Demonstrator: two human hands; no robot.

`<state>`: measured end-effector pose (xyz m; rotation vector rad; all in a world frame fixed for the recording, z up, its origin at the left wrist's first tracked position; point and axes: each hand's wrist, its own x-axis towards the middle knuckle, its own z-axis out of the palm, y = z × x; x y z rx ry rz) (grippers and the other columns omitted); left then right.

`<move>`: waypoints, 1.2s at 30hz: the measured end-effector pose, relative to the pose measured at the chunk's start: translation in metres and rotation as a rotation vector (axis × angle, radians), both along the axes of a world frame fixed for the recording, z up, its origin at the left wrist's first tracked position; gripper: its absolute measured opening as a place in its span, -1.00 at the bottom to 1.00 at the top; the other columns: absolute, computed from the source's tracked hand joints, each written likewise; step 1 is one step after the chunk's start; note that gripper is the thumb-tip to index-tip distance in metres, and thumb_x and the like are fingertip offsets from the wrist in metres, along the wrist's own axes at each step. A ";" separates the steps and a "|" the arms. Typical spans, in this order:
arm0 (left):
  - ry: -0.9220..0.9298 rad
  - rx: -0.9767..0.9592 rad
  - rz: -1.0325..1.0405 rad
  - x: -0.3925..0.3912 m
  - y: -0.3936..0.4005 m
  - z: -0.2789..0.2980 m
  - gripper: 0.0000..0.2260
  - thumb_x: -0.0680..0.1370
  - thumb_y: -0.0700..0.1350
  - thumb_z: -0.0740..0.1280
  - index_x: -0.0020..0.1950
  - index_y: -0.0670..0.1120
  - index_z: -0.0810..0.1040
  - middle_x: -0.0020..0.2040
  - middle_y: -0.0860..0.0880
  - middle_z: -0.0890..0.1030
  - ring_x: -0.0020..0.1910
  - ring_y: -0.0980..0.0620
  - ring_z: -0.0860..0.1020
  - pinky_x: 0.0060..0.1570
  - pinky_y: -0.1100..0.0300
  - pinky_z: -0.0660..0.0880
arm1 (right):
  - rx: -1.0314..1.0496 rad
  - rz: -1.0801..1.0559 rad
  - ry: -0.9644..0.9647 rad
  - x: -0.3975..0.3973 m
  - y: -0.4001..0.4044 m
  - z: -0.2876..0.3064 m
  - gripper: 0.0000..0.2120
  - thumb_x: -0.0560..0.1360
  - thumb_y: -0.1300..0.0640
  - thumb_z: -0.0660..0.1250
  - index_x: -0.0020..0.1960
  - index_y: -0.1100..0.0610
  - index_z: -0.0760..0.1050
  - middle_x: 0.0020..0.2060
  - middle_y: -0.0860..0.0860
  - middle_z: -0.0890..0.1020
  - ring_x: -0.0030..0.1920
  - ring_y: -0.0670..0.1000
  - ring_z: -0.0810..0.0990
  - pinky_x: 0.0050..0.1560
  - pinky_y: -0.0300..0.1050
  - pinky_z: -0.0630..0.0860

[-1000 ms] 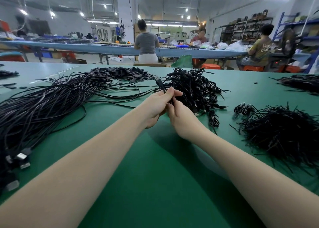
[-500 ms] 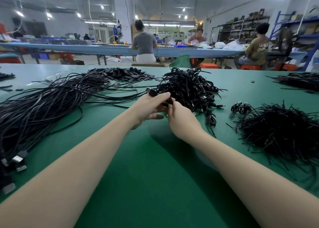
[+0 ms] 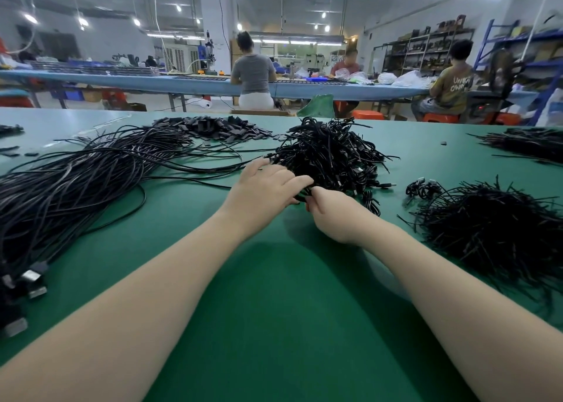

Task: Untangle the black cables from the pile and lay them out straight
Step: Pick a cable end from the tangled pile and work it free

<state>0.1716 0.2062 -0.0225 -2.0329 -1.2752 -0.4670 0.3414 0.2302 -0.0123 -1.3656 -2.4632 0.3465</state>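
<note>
Head view
Table: a wide green table top [image 3: 274, 310] takes up most of what can be seen, with both bare forearms reaching out across it.
Tangled pile: a heap of short black cables [image 3: 329, 155] sits at the middle of the table, just beyond the hands, loops and ends sticking out every way.
Left hand: the left hand [image 3: 262, 188] lies palm down against the near left edge of that heap, fingers spread and fairly straight, their tips in among the cables; it presses rather than grips.
Right hand: the right hand [image 3: 332, 212] is just beside the left, nearly touching it, fingers curled in and pinching a cable at the heap's near edge.
Straight cables: a long bundle of laid-out cables [image 3: 76, 185] runs along the left side of the table, metal plugs at its near end.
Right heap: a bristly mound of short black strands [image 3: 493, 228] lies well apart to the right, with a small coiled bunch [image 3: 422, 188] between it and the middle heap.
Far side: flat black pieces [image 3: 213, 127] are scattered behind; people sit at a long blue bench [image 3: 122, 80].
</note>
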 end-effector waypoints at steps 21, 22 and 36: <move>-0.829 -0.441 0.233 -0.003 0.003 -0.012 -0.83 0.67 -0.10 0.05 -0.10 -0.12 0.29 -0.12 -0.12 0.47 -0.22 -0.11 0.42 -0.26 0.10 0.25 | 0.258 -0.180 -0.654 0.079 0.037 0.104 -0.44 0.47 -0.24 0.32 0.32 0.09 0.41 0.13 0.04 0.56 0.10 0.07 0.53 -0.10 -0.14 0.42; -0.920 -0.452 0.193 -0.005 0.005 -0.012 -0.81 0.67 -0.12 0.06 -0.13 -0.11 0.28 -0.18 -0.09 0.45 -0.26 -0.06 0.38 -0.31 0.12 0.21 | 0.138 -0.208 -0.737 0.091 0.038 0.105 -0.51 0.48 -0.20 0.33 0.25 0.11 0.48 0.05 0.01 0.59 0.04 0.04 0.56 -0.06 -0.14 0.47; -0.928 -0.433 0.159 0.004 0.000 -0.012 -0.67 0.66 0.03 0.01 -0.23 -0.10 0.26 -0.32 -0.05 0.46 -0.36 -0.06 0.40 -0.38 0.09 0.24 | 0.207 -0.240 -0.827 0.134 0.026 0.082 -0.87 0.42 -0.12 0.43 -0.09 -0.10 0.64 -0.25 -0.17 0.57 -0.16 -0.04 0.54 -0.20 -0.19 0.52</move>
